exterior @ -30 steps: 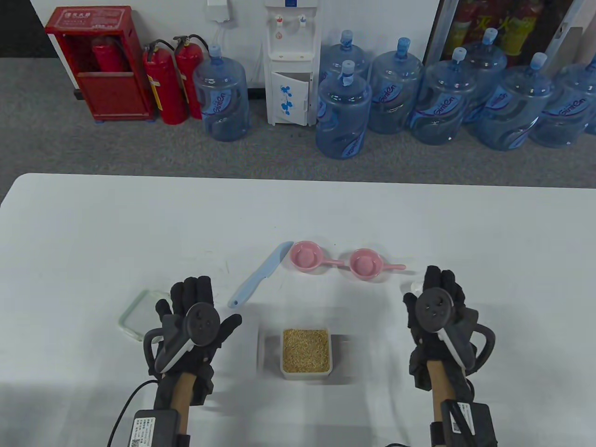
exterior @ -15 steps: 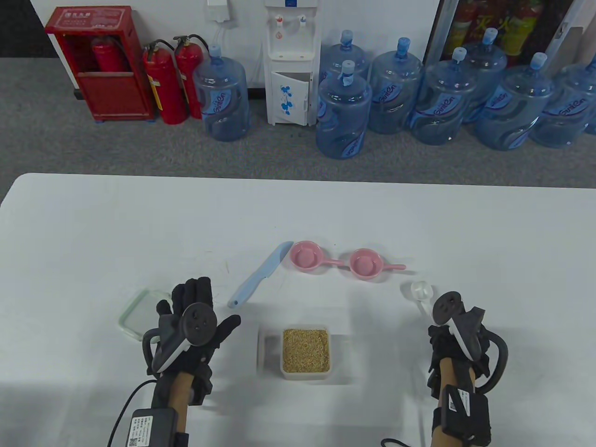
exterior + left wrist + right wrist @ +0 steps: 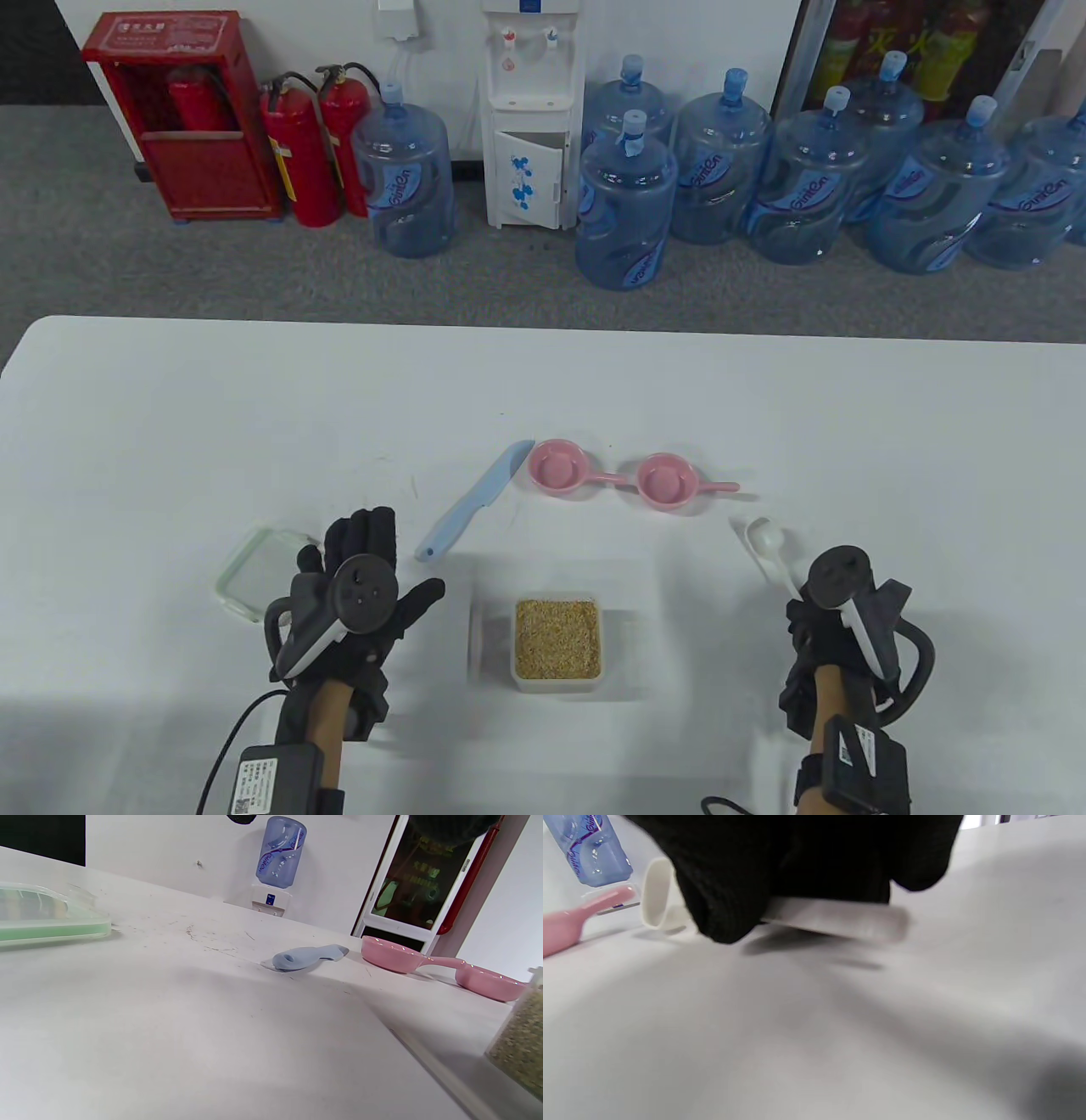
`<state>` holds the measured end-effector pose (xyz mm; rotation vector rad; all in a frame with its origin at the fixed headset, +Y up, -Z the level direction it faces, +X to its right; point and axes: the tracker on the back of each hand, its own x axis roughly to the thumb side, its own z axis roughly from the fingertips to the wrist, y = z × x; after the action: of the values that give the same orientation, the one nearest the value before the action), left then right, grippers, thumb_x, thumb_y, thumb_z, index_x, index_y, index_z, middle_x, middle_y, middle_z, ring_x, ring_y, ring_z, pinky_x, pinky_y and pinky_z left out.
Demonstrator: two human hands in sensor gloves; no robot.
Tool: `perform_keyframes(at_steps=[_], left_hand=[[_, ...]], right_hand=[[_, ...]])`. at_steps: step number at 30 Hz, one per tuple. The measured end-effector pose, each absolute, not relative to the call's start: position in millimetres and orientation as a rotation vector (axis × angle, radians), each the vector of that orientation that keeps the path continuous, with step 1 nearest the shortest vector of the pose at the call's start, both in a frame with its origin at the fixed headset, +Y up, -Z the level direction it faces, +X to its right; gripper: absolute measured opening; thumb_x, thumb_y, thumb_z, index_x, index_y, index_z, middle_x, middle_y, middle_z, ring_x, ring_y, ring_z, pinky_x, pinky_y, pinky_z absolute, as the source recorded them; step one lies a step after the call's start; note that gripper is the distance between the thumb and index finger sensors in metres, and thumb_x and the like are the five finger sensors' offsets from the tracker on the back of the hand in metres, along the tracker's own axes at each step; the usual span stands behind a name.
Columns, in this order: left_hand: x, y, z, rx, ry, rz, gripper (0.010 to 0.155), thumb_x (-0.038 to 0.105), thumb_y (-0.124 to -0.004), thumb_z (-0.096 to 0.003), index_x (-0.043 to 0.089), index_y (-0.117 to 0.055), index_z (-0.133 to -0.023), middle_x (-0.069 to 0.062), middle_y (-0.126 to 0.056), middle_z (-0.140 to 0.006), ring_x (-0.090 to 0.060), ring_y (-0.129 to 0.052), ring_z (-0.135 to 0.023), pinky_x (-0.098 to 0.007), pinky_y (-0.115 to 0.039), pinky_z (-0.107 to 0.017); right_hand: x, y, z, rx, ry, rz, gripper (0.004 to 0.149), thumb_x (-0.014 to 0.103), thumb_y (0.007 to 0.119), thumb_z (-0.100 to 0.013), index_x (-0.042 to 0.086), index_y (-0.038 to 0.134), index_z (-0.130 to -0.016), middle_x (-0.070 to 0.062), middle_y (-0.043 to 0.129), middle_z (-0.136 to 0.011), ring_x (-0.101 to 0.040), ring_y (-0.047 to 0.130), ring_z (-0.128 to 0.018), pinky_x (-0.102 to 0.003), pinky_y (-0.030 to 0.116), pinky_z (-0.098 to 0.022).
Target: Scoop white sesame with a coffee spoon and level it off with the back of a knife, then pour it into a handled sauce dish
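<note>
A white coffee spoon [image 3: 768, 543] [image 3: 661, 897] is held by its handle in my right hand [image 3: 819, 607] [image 3: 797, 870], just above the table, bowl pointing away. The square tub of sesame [image 3: 557, 639] [image 3: 519, 1035] sits between my hands near the front edge. A pale blue knife [image 3: 475, 500] [image 3: 307, 957] lies flat beyond the tub, to the left. Two pink handled sauce dishes [image 3: 556, 466] [image 3: 666, 481] [image 3: 392, 952] stand side by side behind it. My left hand [image 3: 361, 548] is flat with fingers spread, left of the knife handle, holding nothing.
A clear lid with a green rim [image 3: 254, 573] [image 3: 46, 914] lies on the table [image 3: 170, 424] just left of my left hand. Water bottles, a dispenser and fire extinguishers stand on the floor beyond the table's far edge.
My right hand has closed on the spoon's handle and drawn back toward the front edge, pulling the spoon with it. My left hand has crept slightly forward and right.
</note>
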<state>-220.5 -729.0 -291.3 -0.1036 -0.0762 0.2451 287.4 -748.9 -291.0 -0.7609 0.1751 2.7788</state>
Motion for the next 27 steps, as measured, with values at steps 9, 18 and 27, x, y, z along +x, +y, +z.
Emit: perform_keyframes(at_steps=[9,18,27], left_hand=[[-211,-728,-290,-0.108,-0.11,0.227,0.097,0.068,-0.062,-0.0499,0.016,-0.018,-0.12,-0.016,-0.02,-0.126,-0.048,-0.026,-0.12,-0.075,-0.025,-0.079],[-206,-728,-288,-0.116,-0.133,0.209,0.098,0.068,-0.063,-0.0498,0.016,-0.018,-0.12,-0.016,-0.02,-0.126,-0.048,-0.026,-0.12,-0.075,-0.025,-0.079],[-184,-729,-285,-0.156,-0.261,0.156,0.099,0.069,-0.064,-0.0489,0.017,-0.019,-0.12,-0.015,-0.021,-0.127,-0.047,-0.027,-0.12,-0.072,-0.03,-0.081]], right_hand=[[245,-691,-282,-0.385,0.076,2.627,0.042,0.03,0.076,-0.058,0.017,0.071,-0.097,-0.018,0.075,-0.104,-0.038,0.084,-0.088,-0.054,0.074,-0.064],[195,-706,-268,-0.019,0.1,2.494,0.042,0.028,0.071,-0.06,0.015,0.068,-0.1,-0.012,0.09,-0.077,-0.023,0.102,-0.058,-0.045,0.086,-0.047],[151,-677,-232,0.434,-0.408,2.933,0.04,0.031,0.077,-0.056,0.025,0.078,-0.096,-0.01,0.095,-0.076,-0.017,0.099,-0.041,-0.039,0.085,-0.038]])
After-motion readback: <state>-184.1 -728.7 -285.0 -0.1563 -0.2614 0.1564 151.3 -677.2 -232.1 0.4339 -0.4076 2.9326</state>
